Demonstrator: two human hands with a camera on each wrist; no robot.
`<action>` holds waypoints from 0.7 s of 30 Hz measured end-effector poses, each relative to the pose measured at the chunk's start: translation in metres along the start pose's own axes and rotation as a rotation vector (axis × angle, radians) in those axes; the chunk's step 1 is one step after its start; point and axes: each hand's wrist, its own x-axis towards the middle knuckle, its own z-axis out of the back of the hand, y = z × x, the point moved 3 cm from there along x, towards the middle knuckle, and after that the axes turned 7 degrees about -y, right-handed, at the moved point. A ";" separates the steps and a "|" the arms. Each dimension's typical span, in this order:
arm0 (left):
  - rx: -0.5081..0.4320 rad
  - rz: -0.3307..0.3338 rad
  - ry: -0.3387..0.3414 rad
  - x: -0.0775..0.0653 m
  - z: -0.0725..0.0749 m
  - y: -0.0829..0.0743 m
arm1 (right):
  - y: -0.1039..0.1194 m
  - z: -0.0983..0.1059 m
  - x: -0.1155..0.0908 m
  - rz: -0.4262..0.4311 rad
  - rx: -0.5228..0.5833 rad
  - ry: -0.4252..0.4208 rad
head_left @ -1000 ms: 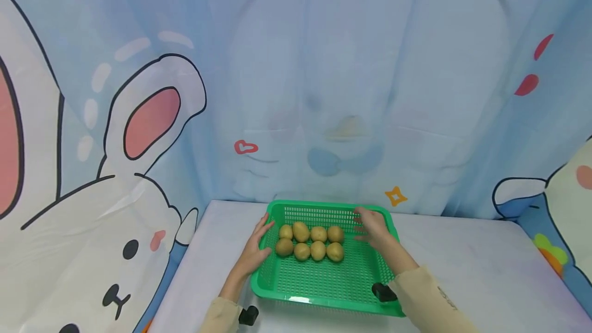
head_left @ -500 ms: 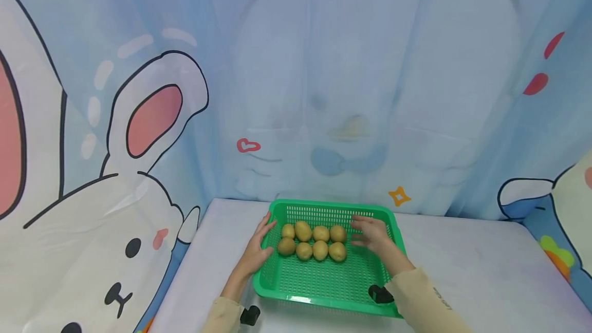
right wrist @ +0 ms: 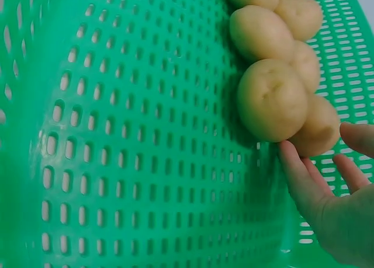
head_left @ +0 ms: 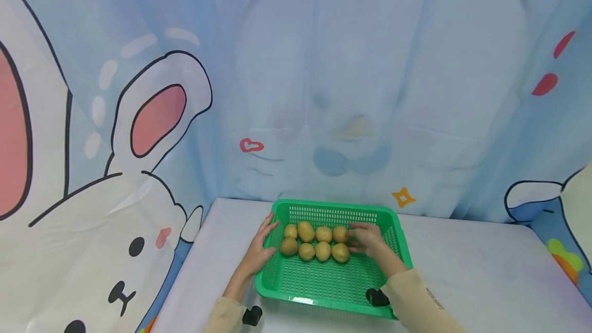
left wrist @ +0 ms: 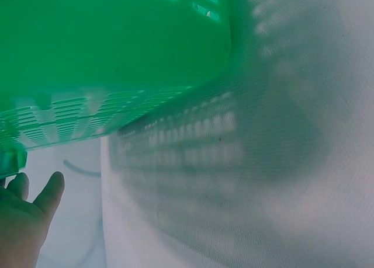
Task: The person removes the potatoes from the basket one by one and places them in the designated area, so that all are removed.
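Observation:
Several potatoes sit in two rows in a green plastic basket; the rows lie against each other toward its far left part. My right hand is inside the basket at the right end of the rows. Its fingers are spread, with the tips right at the end potatoes and a little bent, gripping nothing. My left hand rests along the basket's left rim with fingers extended. From below, the left wrist view shows part of that hand beside the basket's slotted wall.
The basket stands on a white-covered table. A blue curtain with cartoon rabbits hangs right behind the table. Black wrist cameras are strapped at both sleeves, the right one overhanging the basket's near right corner.
My right hand has moved left from the basket's right side to the ends of the potato rows. My left hand has stayed at the left rim. The head view has shifted slightly.

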 end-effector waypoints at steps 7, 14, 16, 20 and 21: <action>0.017 -0.002 0.006 0.000 0.000 0.002 | -0.007 -0.003 0.003 -0.010 0.043 -0.033; 0.007 0.004 0.006 -0.004 0.001 -0.025 | -0.012 -0.004 0.006 0.005 0.089 -0.109; 0.004 0.015 0.002 -0.004 0.001 -0.032 | -0.012 -0.005 0.008 0.002 0.104 -0.129; 0.026 0.006 -0.016 0.000 -0.001 -0.012 | -0.012 -0.007 0.011 -0.003 0.116 -0.140; 0.033 0.008 -0.019 0.000 -0.002 -0.006 | -0.012 -0.007 0.011 -0.003 0.114 -0.137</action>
